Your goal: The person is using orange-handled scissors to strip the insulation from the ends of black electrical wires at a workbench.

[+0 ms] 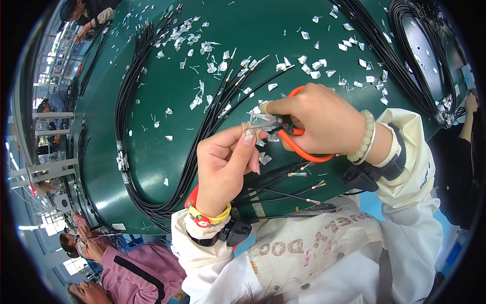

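Note:
My left hand (223, 157) is closed in a pinch, thumb against fingers, on a small cable end (247, 127) whose pale tip shows above the thumbnail. In my right hand (321, 119) is a pair of cutters (309, 153) with orange handles, its fingers wrapped around them. The metal jaws point left and reach the pinched tip; whether they touch it I cannot tell. Behind my left hand runs a bundle of black cables (205, 137), with several stripped ends fanned out above. Most of the held cable is hidden by my left hand.
Foil scraps (195, 101) and wire bits lie scattered over the green table (167, 76). Cable ends with coloured wires (304, 175) lie near my waist. More black cable bundles (400, 66) rest at the right. A person in pink (139, 273) sits at the lower left; others are farther off.

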Demonstrator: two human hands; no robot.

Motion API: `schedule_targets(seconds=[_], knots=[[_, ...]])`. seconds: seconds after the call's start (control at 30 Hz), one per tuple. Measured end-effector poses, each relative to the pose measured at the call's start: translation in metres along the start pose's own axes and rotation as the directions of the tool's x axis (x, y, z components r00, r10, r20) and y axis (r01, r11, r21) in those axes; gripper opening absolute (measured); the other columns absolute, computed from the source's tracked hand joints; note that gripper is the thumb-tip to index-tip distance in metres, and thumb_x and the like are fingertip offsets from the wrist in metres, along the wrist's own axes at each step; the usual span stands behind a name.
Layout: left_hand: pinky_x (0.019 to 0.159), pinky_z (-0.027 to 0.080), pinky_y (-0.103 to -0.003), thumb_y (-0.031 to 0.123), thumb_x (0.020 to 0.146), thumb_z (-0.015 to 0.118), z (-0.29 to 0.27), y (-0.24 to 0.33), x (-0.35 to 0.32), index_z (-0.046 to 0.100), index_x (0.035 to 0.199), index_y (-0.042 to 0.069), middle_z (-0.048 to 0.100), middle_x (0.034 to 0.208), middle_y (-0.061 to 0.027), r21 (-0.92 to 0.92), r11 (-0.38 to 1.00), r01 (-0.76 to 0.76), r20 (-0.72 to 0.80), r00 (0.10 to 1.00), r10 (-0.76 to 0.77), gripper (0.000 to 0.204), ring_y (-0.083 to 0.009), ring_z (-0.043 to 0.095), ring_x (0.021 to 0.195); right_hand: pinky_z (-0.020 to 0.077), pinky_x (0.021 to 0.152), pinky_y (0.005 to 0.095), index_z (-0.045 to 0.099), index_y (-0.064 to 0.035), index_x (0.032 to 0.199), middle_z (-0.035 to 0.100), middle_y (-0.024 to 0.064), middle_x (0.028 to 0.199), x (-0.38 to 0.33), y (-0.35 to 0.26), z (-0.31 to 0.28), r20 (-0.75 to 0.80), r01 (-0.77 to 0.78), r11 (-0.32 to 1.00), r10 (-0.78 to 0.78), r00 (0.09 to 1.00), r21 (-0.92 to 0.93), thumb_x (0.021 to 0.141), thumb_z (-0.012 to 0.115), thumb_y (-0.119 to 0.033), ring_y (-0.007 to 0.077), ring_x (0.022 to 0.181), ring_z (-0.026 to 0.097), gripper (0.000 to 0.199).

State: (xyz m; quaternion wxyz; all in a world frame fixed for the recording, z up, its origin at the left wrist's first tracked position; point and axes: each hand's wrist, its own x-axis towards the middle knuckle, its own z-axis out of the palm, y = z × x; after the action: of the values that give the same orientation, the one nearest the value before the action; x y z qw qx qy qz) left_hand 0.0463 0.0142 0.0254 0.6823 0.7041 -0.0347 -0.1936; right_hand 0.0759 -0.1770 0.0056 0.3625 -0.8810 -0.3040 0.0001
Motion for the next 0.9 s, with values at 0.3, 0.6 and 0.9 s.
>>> schedule_targets(seconds=[0.3,0.6,0.9], knots=[[0.044,0.031,-0.016,0.012,0.09,0.048,0.003,-0.001,0.0,0.059,0.093,-0.006,0.05,0.055,0.0001,0.091,0.994,-0.058,0.02,0.998,0.056,0.021,-0.0028,0.042,0.048,0.0353,0.042,0.0303,0.062,0.0012,0.089,0.045,0.0102,0.045,0.005,-0.001,-0.006,0.239,-0.139,0.939,0.064,0.969,0.313,0.057,0.064,-0.009,0.0241,0.039,0.043,0.034],[0.044,0.032,-0.016,0.012,0.09,0.048,0.004,0.0,-0.002,0.059,0.093,-0.006,0.05,0.054,-0.0001,0.083,0.994,-0.07,-0.017,0.997,0.072,0.022,-0.003,0.043,0.047,0.0371,0.042,0.0296,0.062,-0.0041,0.096,0.046,0.0092,0.047,-0.002,0.009,-0.005,0.007,0.024,0.999,-0.025,1.0,0.024,0.056,0.065,-0.008,0.0203,0.041,0.045,0.041],[0.036,0.026,-0.015,0.016,0.091,0.046,0.004,0.0,0.001,0.06,0.092,-0.005,0.049,0.049,0.0005,0.031,0.999,0.029,-0.028,0.999,-0.028,0.026,-0.001,0.037,0.038,0.0391,0.042,0.0289,0.06,-0.011,0.106,0.046,0.0017,0.051,-0.002,0.006,0.007,-0.231,0.031,0.774,-0.227,0.946,-0.632,0.063,0.062,-0.012,0.0162,0.045,0.049,0.044]])
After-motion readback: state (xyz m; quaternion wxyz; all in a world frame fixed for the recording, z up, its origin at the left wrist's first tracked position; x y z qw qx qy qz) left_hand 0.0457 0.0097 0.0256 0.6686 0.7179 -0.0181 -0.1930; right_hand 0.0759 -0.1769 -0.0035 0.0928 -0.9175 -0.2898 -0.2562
